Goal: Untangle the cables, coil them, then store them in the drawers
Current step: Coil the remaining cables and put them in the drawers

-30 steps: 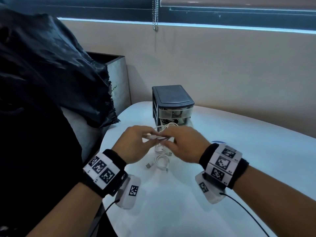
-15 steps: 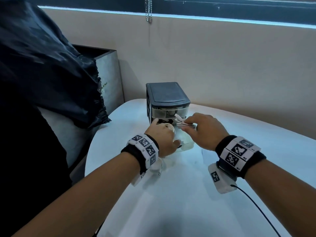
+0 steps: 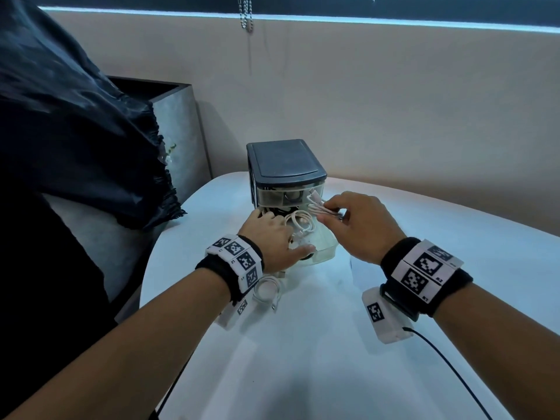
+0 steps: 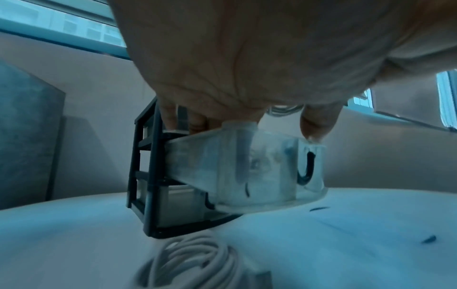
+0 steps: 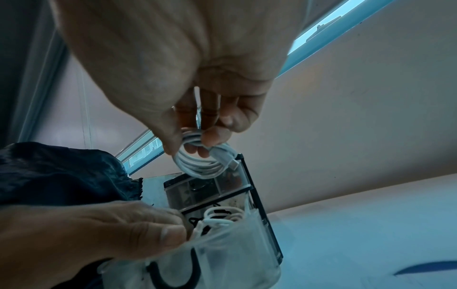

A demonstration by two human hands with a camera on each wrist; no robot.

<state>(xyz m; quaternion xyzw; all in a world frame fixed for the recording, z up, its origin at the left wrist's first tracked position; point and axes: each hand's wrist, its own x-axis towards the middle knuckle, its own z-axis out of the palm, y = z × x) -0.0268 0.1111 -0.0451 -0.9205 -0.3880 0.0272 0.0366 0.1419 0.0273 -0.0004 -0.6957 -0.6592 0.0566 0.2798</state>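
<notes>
From the head view we see our right hand (image 3: 360, 225) pinching a coiled white cable (image 3: 322, 209) just above the pulled-out middle drawer (image 3: 324, 248) of the small drawer unit (image 3: 286, 165), which stands near the far left edge of the white desk (image 3: 333, 359). We judge the coil is held there because it is about to be dropped in — the drawer already holds other white cables (image 3: 298, 222). Our left hand (image 3: 272, 241) lies over the drawer's left side with the thumb on its front rim, most likely to keep it steady and open. One more coiled cable (image 3: 266, 291) lies on the desk under our left wrist, so at least one piece is not yet stored.

The left wrist view shows the fingers of that hand reaching over the translucent drawer (image 4: 247, 166), thumb tip on its front corner; they look fairly straight, pressing rather than clutching. The coil (image 4: 195, 262) on the desk lies in the foreground, just in front of the unit's base.

The right wrist view is plainest about the grasp — thumb and fingers (image 5: 215, 136) curl through the loops of the coil (image 5: 205, 162), keeping the turns together so they cannot spring apart. Below, the left hand (image 5: 99, 230) rests on the drawer's rim (image 5: 222, 234).
</notes>
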